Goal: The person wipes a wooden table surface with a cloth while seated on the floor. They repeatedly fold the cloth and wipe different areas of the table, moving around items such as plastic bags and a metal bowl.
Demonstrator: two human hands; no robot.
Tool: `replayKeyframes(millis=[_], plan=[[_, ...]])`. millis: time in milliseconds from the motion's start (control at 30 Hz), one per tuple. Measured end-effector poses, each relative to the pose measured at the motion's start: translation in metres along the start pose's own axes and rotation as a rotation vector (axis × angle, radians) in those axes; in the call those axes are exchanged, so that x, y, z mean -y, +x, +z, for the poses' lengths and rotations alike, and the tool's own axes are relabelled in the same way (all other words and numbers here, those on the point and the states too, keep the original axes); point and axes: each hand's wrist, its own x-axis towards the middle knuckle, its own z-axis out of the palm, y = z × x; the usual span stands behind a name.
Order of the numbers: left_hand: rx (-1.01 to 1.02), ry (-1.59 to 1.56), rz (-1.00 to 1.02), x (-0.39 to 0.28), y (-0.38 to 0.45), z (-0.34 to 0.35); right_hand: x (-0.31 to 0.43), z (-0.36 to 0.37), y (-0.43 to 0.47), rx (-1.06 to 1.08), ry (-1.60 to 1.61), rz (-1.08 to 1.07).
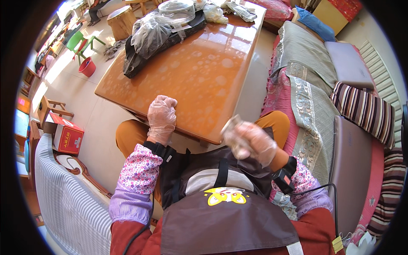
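Note:
Both my hands wear thin clear plastic gloves. My left hand (162,119) is closed in a fist over the near left edge of the glossy orange-brown wooden table (197,86); nothing shows in it. My right hand (255,140), somewhat blurred, grips a crumpled greyish-white cloth (234,134) just off the table's near right corner. Pale round spots, perhaps wet, mark the tabletop. A brown apron (223,223) with a yellow animal print covers my lap.
A black tray-like object (127,65) carries a clear plastic bag (151,35) and a round lidded container (177,11) at the table's far left. A sofa (283,95) stands right, a covered chair (63,191) left. A red box (68,137) and red bucket (87,67) are on the floor.

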Motion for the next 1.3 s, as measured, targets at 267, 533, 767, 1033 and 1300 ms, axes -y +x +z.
replayKeyframes(millis=[267,533,767,1033,1300], plan=[[0.167,-0.658,-0.602,-0.037,0.011,-0.021,-0.002,0.01,0.007,0.005,0.494,-0.191],[0.664,-1.306,-0.864,-0.101,0.006,-0.052,-0.012,0.016,0.023,0.206,0.384,-0.361],[0.583,-1.23,-0.836,-0.1,0.004,-0.057,-0.008,0.011,0.026,-0.174,0.544,-0.261],[-0.2,-0.955,-0.967,-0.019,0.002,-0.068,-0.006,0.002,0.065,-0.112,-2.134,-0.628],[-0.452,-0.981,-0.996,0.009,-0.006,-0.057,-0.007,0.012,0.073,-0.036,-2.045,-0.6]])
